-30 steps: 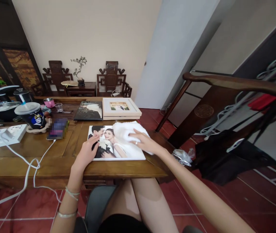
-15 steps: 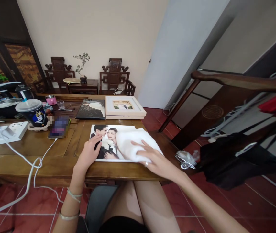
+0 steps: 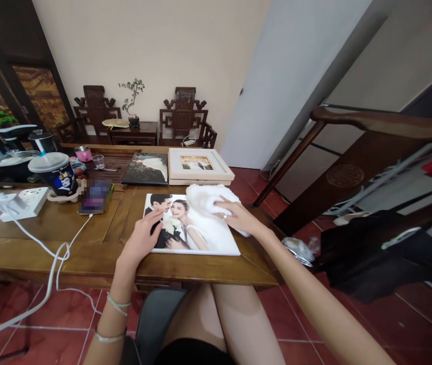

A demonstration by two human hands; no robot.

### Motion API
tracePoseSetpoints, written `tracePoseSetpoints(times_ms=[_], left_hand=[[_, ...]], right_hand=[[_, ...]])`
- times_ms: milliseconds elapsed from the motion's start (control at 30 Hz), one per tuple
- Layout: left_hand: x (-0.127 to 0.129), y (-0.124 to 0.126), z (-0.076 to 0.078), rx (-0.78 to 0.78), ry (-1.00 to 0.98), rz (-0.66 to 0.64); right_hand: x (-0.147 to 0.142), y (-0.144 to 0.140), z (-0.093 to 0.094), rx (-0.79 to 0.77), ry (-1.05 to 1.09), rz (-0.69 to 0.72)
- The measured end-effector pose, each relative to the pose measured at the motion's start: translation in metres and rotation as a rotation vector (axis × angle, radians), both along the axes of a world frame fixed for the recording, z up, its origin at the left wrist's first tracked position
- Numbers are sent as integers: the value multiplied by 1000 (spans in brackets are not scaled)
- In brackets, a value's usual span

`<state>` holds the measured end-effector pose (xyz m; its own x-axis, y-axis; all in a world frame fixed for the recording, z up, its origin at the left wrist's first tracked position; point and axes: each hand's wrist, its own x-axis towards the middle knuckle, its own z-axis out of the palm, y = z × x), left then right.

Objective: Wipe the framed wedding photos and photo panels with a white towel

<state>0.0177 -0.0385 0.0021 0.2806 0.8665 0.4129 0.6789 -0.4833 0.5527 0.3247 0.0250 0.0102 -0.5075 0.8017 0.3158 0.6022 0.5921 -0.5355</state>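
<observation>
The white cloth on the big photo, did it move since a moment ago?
Yes. The right hand slid the white cloth from the photo's far right corner down to its near edge, then back up to the far right corner, where it presses now. The left hand stayed flat on the photo print, holding its left side down. The framed picture and cup on the table did not move.

I see a cream wall (image 3: 155, 45) at the back, with two carved dark wooden chairs (image 3: 185, 114) against it and a small side table (image 3: 134, 134) between them bearing a potted plant (image 3: 133, 99); the floor (image 3: 352, 324) is red tile; a long wooden table (image 3: 67, 238) fills the foreground; a grey door (image 3: 276, 81) stands to the right; daylight is soft and even.
</observation>
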Motion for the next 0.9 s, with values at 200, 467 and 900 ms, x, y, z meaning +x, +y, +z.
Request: tracePoseSetpoints(times_ms=[200, 467, 900], left_hand=[[0, 1, -2, 14, -16, 7], [2, 0, 0, 5, -8, 14], [0, 0, -1, 30, -8, 8]], right_hand=[[-14, -10, 8, 91, -90, 35], [-10, -129, 18, 45, -212, 171], [-16, -24, 19, 50, -93, 123]])
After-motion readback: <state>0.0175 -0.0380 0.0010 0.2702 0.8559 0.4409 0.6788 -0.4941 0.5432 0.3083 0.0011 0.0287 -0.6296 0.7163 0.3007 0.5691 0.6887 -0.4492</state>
